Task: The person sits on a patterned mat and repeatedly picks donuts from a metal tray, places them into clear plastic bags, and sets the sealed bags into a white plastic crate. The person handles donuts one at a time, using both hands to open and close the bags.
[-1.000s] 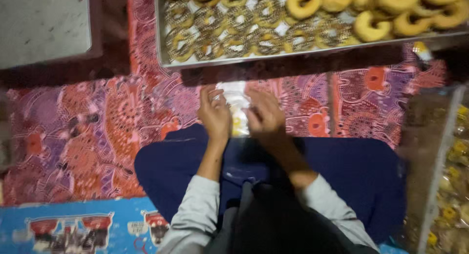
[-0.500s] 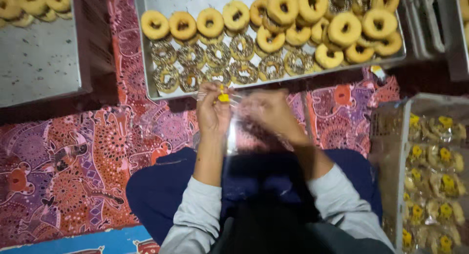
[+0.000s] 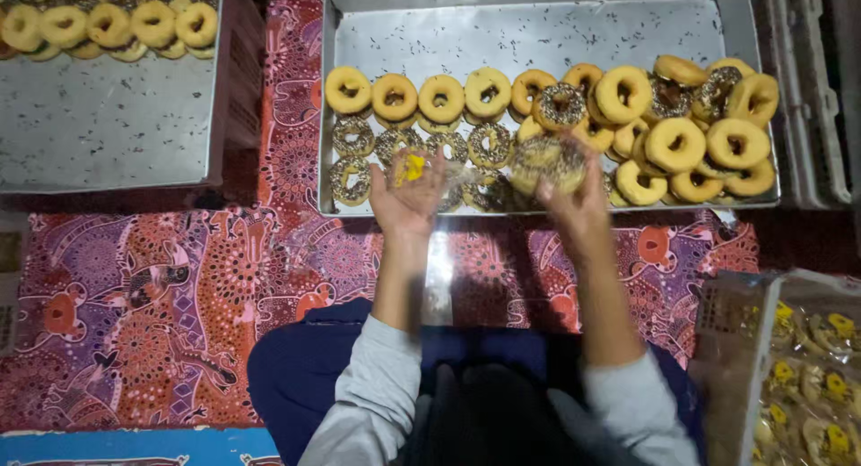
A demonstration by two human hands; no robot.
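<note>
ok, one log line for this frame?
left hand: holds clear plastic bag with yellow label | right hand: on sprinkled ring doughnut | both over grey metal tray

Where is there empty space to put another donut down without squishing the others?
The big metal tray has a bare strip along its far side, above the row of plain donuts. The left tray is bare below its own donuts. It is crowded at the big tray's right end, where donuts pile up, and near the left hand and right hand.

looks like a home bakery floor: metal trays [image 3: 538, 31] of doughnuts [image 3: 674, 143] on patterned cloth [image 3: 179, 287], bagged ones [image 3: 807, 376] right.
</note>
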